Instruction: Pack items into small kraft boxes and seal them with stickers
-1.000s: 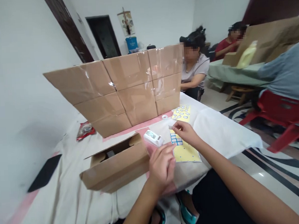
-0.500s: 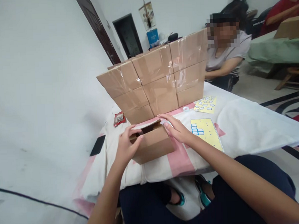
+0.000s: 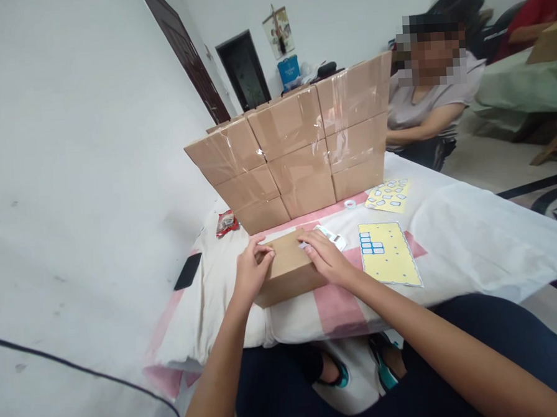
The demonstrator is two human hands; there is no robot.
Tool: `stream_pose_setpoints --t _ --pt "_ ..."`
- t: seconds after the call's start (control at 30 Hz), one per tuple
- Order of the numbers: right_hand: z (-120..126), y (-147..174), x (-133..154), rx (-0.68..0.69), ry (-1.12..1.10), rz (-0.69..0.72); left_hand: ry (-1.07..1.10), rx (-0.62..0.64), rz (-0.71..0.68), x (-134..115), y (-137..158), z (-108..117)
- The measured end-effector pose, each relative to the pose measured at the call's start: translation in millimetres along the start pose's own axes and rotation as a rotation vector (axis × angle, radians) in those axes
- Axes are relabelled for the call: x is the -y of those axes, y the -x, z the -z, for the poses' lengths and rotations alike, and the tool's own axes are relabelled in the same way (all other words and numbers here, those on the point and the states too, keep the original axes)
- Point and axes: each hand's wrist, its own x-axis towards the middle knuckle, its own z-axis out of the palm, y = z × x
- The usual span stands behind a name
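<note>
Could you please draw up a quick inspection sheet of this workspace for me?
Surface: table under a white and pink cloth, creased in places.
Job's things: small cardboard box with its top closed; small pale piece at the right hand's fingertips.
Clutter: white device partly hidden by the right hand, gridded yellow sheet, patterned yellow sheet, tape roll, red packet, flat black object.
Hands: left hand on the box's left end; right hand at its right end.
Cables: one black cable, lower left.
Surroundings: stacked cartons behind the box; seated person beyond, at right.
</note>
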Motion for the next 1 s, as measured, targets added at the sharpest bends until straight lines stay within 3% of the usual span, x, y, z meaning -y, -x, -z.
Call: stream_pose_setpoints --t 0.2,0.4,0.53,0.67,0.8,1.0 --pt "-4.9 2.9 1.1 -0.001 0.039 0.041 -0.186 -0.097 -0.008 -1.9 6.6 0.2" --pt "-2.2 2.6 3.6 -0.031 -0.013 0.003 -0.350 -0.075 -0.075 -8.3 37.4 2.0" --pt "1.6 4.3 -2.5 -0.158 -0.120 -0.164 -0.466 -0.027 -0.145 -1.8 46.8 2.9" --pt "5.5 11.0 -22.9 -0.299 -0.069 -0.373 -0.482 -0.002 -0.165 1.4 44.3 2.8" --pt "2.1 20.9 -40.4 -0.236 0.051 -0.494 -0.544 0.012 -0.180 1.1 44.3 1.9" --pt "-4.1 23.3 -34.3 -0.158 0.070 -0.470 -0.600 0.025 -0.154 1.2 45.4 1.7"
